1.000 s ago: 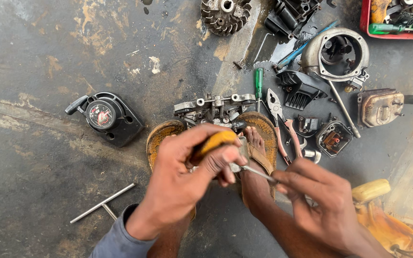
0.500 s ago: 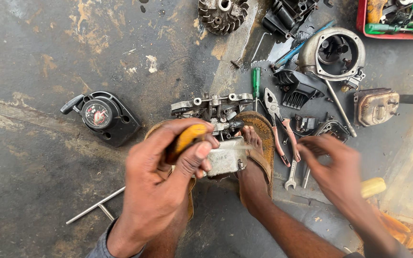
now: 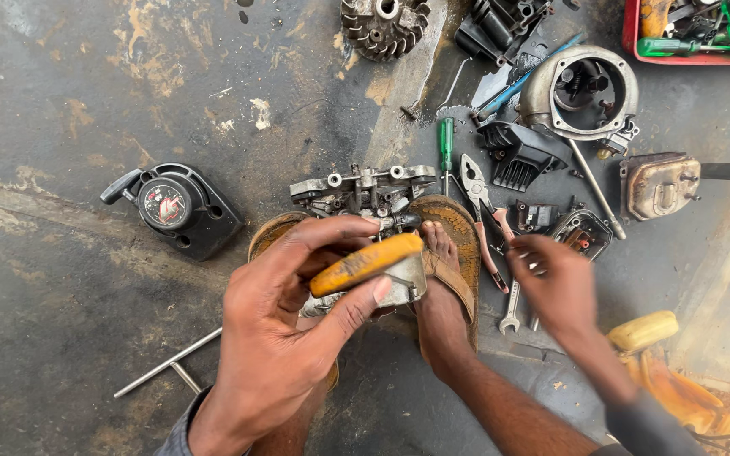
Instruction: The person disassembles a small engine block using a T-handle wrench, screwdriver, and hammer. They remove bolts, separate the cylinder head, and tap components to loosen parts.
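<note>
Nearest, the left hand [image 3: 289, 338] has its grip closed on one yellow-handled tool [image 3: 365, 262] and a small metal engine part [image 3: 399, 283], held over two sandalled feet. The right hand [image 3: 555, 283], blurred, grip loosely open and empty, hovers over one spanner [image 3: 510, 308] and one pair of pliers [image 3: 479, 203]. Farther off, one engine block [image 3: 365, 190] sits stripped, one recoil starter [image 3: 175, 207] left, one flywheel [image 3: 382, 25] farthest: disassembly looks well advanced.

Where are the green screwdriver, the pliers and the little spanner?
green screwdriver [image 3: 446, 143], head view, on its green handle
pliers [image 3: 472, 179], head view, on the metal jaws
spanner [image 3: 511, 309], head view, on its shaft
</note>
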